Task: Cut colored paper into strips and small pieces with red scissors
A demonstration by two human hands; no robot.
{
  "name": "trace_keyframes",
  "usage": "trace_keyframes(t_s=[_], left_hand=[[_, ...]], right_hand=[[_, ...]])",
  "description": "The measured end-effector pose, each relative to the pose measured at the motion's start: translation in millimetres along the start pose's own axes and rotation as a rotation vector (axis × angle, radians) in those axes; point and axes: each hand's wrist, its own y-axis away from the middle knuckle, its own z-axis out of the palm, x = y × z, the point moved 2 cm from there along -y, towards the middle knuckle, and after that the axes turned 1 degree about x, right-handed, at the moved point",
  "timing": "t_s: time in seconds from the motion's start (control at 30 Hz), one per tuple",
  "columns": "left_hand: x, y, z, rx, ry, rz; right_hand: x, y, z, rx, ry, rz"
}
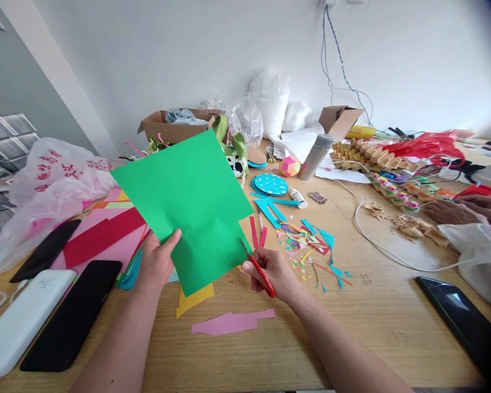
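Note:
My left hand (pixel 157 262) grips the lower left edge of a large green paper sheet (pixel 188 204), holding it tilted up above the wooden table (pixel 376 322). My right hand (pixel 270 272) is closed on red-handled scissors (pixel 259 270). The scissor tips meet the sheet's lower right edge. A pink paper offcut (pixel 231 322) and a yellow scrap (pixel 194 299) lie on the table just below the sheet.
Coloured paper scraps (pixel 306 243) litter the middle. Two black phones (pixel 71 316) and a white power bank (pixel 22 319) lie left, a dark tablet (pixel 462 316) right. Another person's hands (pixel 466 210) work at far right. Cardboard boxes (pixel 174 126), plastic bags, a flask (pixel 315 156) stand behind.

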Motion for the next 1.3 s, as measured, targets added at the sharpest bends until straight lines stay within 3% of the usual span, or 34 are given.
trace_keyframes(t_s=[0.27,1.3], left_hand=[[0.8,0.4,1.0,-0.003,0.038,-0.029],[2.1,1.9,1.9,-0.017,-0.012,-0.017]], right_hand=[[0.3,-0.4,-2.1,0.033,0.029,0.014],[-2.1,0.6,-3.2,-0.051,0.045,0.002]])
